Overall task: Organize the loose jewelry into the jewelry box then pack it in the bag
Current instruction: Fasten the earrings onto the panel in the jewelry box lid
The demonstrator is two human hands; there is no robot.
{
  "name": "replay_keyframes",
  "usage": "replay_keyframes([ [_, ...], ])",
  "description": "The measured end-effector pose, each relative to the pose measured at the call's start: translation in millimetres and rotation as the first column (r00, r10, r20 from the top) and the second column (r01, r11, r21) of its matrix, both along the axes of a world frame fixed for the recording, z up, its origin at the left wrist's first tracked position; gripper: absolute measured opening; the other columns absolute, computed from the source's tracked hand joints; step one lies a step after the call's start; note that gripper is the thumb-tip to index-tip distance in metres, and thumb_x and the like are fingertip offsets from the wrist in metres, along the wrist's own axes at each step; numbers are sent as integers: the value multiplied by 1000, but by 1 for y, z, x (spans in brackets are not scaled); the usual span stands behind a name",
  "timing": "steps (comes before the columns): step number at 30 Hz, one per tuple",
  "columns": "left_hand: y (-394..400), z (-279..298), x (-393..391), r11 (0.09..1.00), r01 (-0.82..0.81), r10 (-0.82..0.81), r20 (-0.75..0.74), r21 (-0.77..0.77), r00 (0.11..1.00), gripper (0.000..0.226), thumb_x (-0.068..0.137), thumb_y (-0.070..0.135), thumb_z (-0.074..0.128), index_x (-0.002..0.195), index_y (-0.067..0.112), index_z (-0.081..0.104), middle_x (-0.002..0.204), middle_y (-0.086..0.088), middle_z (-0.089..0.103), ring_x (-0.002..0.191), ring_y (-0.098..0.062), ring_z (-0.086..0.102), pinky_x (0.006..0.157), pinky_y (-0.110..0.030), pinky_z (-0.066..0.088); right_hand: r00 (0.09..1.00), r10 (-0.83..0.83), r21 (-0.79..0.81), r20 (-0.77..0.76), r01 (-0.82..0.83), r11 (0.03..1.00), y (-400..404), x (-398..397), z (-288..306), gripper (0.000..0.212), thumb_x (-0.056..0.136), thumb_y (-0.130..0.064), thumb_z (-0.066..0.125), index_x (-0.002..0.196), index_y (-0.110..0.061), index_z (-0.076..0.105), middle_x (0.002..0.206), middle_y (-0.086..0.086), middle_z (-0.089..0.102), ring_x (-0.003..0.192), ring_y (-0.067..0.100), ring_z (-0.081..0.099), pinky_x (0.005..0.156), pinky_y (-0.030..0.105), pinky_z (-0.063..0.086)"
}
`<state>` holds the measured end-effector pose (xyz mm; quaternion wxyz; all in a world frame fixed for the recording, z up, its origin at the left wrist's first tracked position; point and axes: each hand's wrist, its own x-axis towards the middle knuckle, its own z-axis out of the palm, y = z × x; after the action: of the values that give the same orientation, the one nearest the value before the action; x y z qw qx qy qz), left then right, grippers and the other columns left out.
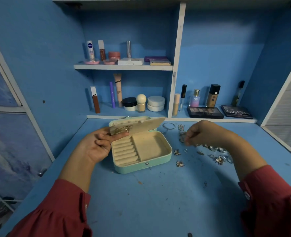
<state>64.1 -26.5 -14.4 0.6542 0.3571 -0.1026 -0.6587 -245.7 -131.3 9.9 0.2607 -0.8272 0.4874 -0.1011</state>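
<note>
From the head camera, you look down on a blue desk (141, 202) with the mint-green jewelry box (142, 152) standing open near its middle. The box's long axis runs left to right, slightly skewed so its right end sits a little farther from you, and its front snap faces you. Inside, the ring rolls (125, 152) fill the left part and an open compartment (150, 146) takes the right part.

Your left hand (97, 146) is just beside the box's left end. Its thumb and forefinger pinch the cream flap (138, 125) inside the raised lid and hold it tilted up, with small gold pieces showing behind it. The other fingers curl loosely.

Your right hand (208, 134) hovers to the right of the box over the loose jewelry (216, 154). Its fingertips are drawn together on a small silver piece (182, 136); what kind of piece it is, you cannot tell.

The loose jewelry lies scattered on the desk right of the box: flower-shaped earrings (179, 163), rings, and hoop bangles (168, 126) near the box's far right corner.

Cosmetics stand on the shelves (124, 67) behind.
</note>
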Motion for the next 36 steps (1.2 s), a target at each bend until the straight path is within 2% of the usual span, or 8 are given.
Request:
replay_keyframes([
  [4,3,3,-3,999,25,-26,27,29,999,14,82,-4,52,96,1,53,100,-39,63,24,-4,34,28,-13,32,985,34,61,-167,-24,998,3,-9,4,7,74,-23,79,73,-30,77,71,-16,71,65,4,60,67,23,50],
  [7,7,3,-3,998,48,-50,72,38,996,41,49,-13,76,82,3,59,91,-21,65,24,-3,34,25,-12,28,971,50,77,-235,-32,997,8,-7,7,5,72,-24,80,72,-29,77,72,-11,72,69,6,61,71,26,51],
  [10,11,5,-7,995,17,-36,203,99,979,19,79,-8,57,83,10,59,44,6,41,23,-3,32,24,-10,21,958,48,70,-281,-29,997,12,-3,7,9,71,-25,81,67,-30,74,68,-12,69,67,4,60,67,22,49],
  [12,13,6,-9,993,1,-35,281,121,959,23,89,-6,45,86,13,57,36,10,32,22,-3,29,25,-9,18,951,45,59,-305,-28,998,14,-2,7,12,72,-25,80,66,-31,72,70,-12,69,67,4,59,65,21,48],
  [20,17,7,-17,993,-6,-44,424,116,905,33,87,-13,41,90,17,54,38,9,34,24,-2,27,26,-10,17,936,63,35,-348,-54,998,17,2,5,6,74,-22,76,78,-26,74,86,-3,73,84,17,67,74,29,54],
  [27,19,8,-17,993,-4,-45,419,117,907,32,87,-13,41,91,16,55,39,8,36,25,-2,28,26,-10,17,939,65,59,-337,-48,997,16,2,3,8,75,-22,74,83,-26,74,88,-5,71,86,16,67,76,30,54],
  [33,19,9,-17,993,-3,-45,415,114,909,32,87,-14,41,91,15,55,38,9,37,24,-2,28,25,-10,18,959,53,79,-278,-32,996,15,0,2,5,77,-28,71,83,-29,71,80,-4,69,72,11,61,71,27,50],
  [36,19,9,-17,994,-5,-41,413,111,910,32,87,-14,41,90,15,55,39,9,37,24,-2,28,25,-10,18,966,47,67,-253,-31,997,13,0,0,6,77,-31,70,83,-30,72,87,-3,72,83,14,65,80,32,54],
])
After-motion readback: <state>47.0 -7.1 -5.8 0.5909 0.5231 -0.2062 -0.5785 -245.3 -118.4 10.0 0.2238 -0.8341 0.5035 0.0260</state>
